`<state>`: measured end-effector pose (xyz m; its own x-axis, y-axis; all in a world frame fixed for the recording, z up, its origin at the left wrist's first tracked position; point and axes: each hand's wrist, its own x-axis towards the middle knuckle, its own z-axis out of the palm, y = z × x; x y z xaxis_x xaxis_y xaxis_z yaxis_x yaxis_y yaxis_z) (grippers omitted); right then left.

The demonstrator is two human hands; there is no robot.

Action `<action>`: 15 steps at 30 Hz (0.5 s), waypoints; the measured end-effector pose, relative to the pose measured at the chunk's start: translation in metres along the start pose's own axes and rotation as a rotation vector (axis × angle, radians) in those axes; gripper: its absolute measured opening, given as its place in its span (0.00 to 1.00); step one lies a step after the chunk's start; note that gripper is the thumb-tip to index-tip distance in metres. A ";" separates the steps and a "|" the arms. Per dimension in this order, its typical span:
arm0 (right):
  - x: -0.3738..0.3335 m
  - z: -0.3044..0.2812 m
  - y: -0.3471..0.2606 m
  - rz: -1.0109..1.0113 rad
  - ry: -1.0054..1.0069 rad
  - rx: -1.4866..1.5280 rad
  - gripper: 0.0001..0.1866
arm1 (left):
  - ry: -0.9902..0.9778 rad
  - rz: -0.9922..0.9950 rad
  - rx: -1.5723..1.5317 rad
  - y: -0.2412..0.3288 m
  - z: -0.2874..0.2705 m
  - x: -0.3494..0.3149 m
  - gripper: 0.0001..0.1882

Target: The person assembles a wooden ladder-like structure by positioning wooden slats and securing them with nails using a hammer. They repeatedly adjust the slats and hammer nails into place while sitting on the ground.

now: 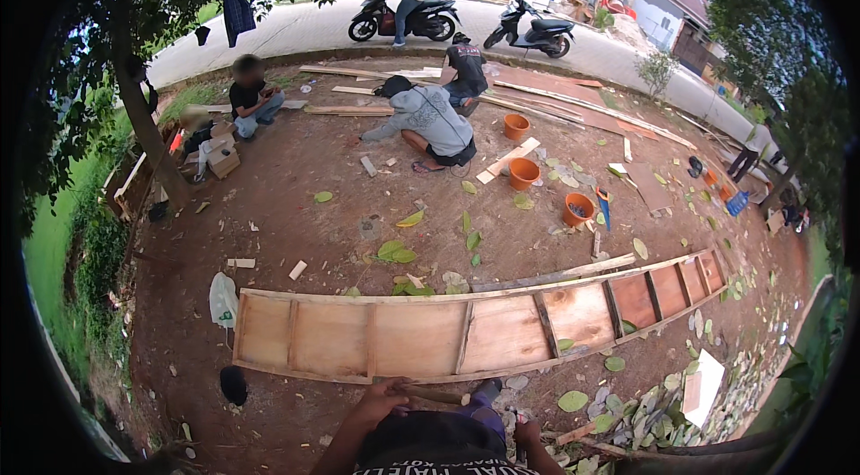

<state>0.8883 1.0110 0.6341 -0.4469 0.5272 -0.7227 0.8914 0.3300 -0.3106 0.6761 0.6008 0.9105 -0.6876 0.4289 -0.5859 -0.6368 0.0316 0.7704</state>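
Low in the view, my left hand (383,403) is closed at one end of a short wooden stick (437,394) that points to the right. Whether it is a tool's handle I cannot tell. My right hand (527,430) hangs by my right leg, its fingers curled, with something small and dark at them that I cannot make out. Just ahead, a long plywood panel (417,338) framed with wooden battens and several cross pieces lies on the ground. Its near edge is close to my left hand.
Orange buckets (523,173) stand beyond the panel, near a blue-handled saw (603,208). Two people (425,121) crouch among loose planks (582,103); another person (255,103) sits at left. A white bag (223,300) and dark cap (234,385) lie by the panel's left end.
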 end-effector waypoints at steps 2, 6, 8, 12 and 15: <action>-0.025 0.003 -0.040 0.077 -0.004 0.225 0.20 | 0.105 0.085 0.437 -0.005 -0.009 -0.016 0.19; -0.022 0.018 -0.044 -0.077 0.004 0.116 0.21 | 0.292 0.327 0.982 -0.007 -0.013 -0.020 0.17; -0.026 0.027 -0.046 -0.105 0.028 0.092 0.22 | 0.366 0.414 0.956 0.005 -0.016 -0.030 0.15; -0.016 0.035 -0.029 -0.185 0.088 -0.096 0.23 | 0.401 0.667 0.812 0.043 -0.018 -0.060 0.14; -0.033 0.033 -0.040 -0.153 0.040 -0.026 0.24 | 0.393 0.957 0.434 0.074 -0.007 -0.084 0.13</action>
<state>0.8702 0.9550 0.6501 -0.5801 0.4997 -0.6432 0.8109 0.4284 -0.3986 0.6848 0.5609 1.0149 -0.9399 0.1329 0.3145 0.3354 0.1871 0.9233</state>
